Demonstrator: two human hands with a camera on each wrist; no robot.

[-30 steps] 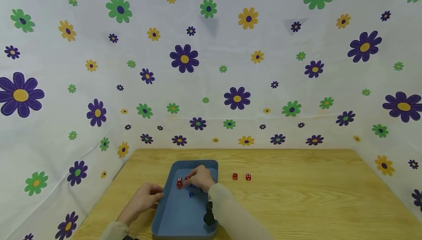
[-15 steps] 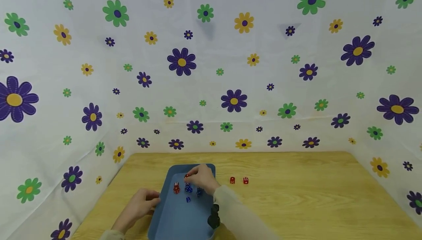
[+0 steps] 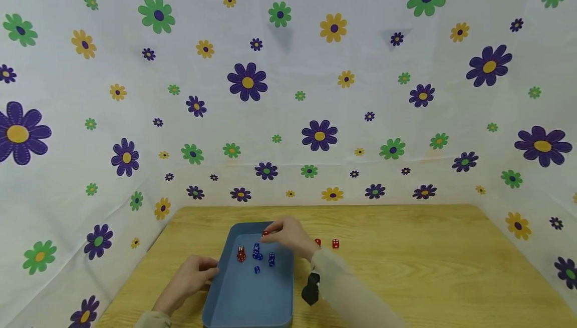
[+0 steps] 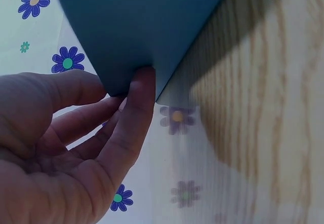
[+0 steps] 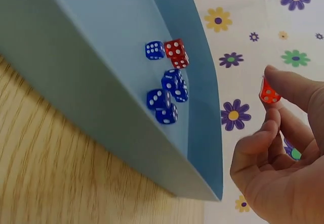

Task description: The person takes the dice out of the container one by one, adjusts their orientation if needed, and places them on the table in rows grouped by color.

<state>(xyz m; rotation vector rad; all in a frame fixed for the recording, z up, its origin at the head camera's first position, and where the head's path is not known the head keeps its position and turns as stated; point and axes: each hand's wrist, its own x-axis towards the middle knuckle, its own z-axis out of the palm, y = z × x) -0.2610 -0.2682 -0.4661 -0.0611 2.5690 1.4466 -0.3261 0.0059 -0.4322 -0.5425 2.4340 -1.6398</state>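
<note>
My right hand (image 3: 292, 235) pinches a red die (image 5: 270, 93) between thumb and fingertip, above the far right part of the blue tray (image 3: 248, 298). Inside the tray, two red dice (image 5: 174, 49) sit against each other toward the left. Several blue dice (image 3: 257, 252) stand near them, some appearing stacked, and a lone blue die (image 3: 257, 269) lies closer to me. At the tray's left side, my left hand (image 3: 187, 280) grips the wall by its edge; the left wrist view shows a fingertip pressed on the outer face.
Two more red dice rest on the wooden table (image 3: 405, 268) right of the tray: one red die (image 3: 335, 243) in full view, another red die (image 3: 318, 242) partly covered by my right hand. A white flowered cloth (image 3: 288, 117) surrounds the table at the back and sides.
My right hand has lifted the red die from among the dice and moved it right and away from the blue dice. The left hand keeps its place at the tray.
</note>
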